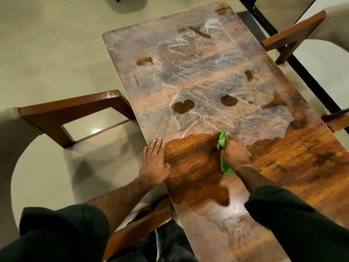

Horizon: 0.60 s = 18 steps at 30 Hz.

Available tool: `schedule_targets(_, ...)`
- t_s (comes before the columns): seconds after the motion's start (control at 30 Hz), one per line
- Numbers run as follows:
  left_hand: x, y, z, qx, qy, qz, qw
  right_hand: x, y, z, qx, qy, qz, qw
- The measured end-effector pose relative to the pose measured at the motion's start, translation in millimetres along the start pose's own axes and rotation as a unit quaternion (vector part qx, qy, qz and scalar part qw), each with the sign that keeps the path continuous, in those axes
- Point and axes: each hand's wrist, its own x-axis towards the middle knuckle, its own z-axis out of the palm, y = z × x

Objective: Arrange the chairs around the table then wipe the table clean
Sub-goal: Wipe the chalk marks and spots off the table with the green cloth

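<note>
The long wooden table point(283, 163) runs away from the person at a slant, and most of its far half is covered in white scribbles point(198, 69) and a pale haze, with a few dark wet patches point(183, 106) among them. The near middle shows a band of clean, glossy wood point(194, 163).

The right hand point(235, 151) is clenched around a bunched green cloth point(226, 166) and presses it onto the table right at the border between the clean band and the white marks. Part of the cloth pokes out ahead of the fingers and part trails back beside the wrist.

The left hand point(154, 161) lies flat and relaxed on the table's left edge, fingers straight and together, thumb spread out on the wood. It holds nothing and sits near the cloth without touching it.

A chair with a wooden arm frame point(75, 112) stands against the left side of the table, and another chair's arm point(137, 225) shows close under the person's left forearm. On the right side, one chair point(290, 35) meets the table's far edge and the arm of a further chair point(338, 120) reaches in lower down. Both arms wear dark sleeves pushed up.
</note>
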Motion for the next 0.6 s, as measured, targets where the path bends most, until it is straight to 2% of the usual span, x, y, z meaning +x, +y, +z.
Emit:
schedule_targets(0.07,0.7,-1.6,-0.1,-0.002,-0.002,0.000,1.000,10.6,-19.4,1.5,0.022,0.018,0.017,0.999)
schedule_targets(0.2,2.1,-4.3,-1.3,-0.018,0.006,0.005,1.000,-7.3,-14.4,6.8,-0.007,-0.039,-0.079,0.996)
schedule_targets(0.27,3.1,-4.2,-1.6,-0.023,0.007,0.003,1.000,-8.4,-3.6,1.2,-0.020,-0.034,-0.051,0.998)
schedule_targets(0.37,3.9,-3.3,-2.9,-0.028,0.001,0.002,1.000,12.0,-26.7,-1.9,0.005,0.013,0.023,1.000)
schedule_targets(0.5,6.5,-4.9,-5.9,-0.033,0.004,0.005,0.999,2.5,-37.5,4.3,-0.021,-0.016,-0.082,0.996)
schedule_targets(0.6,9.3,-6.2,-7.5,-0.034,0.005,0.008,0.999,-3.5,-18.6,-2.2,-0.046,-0.020,-0.067,0.997)
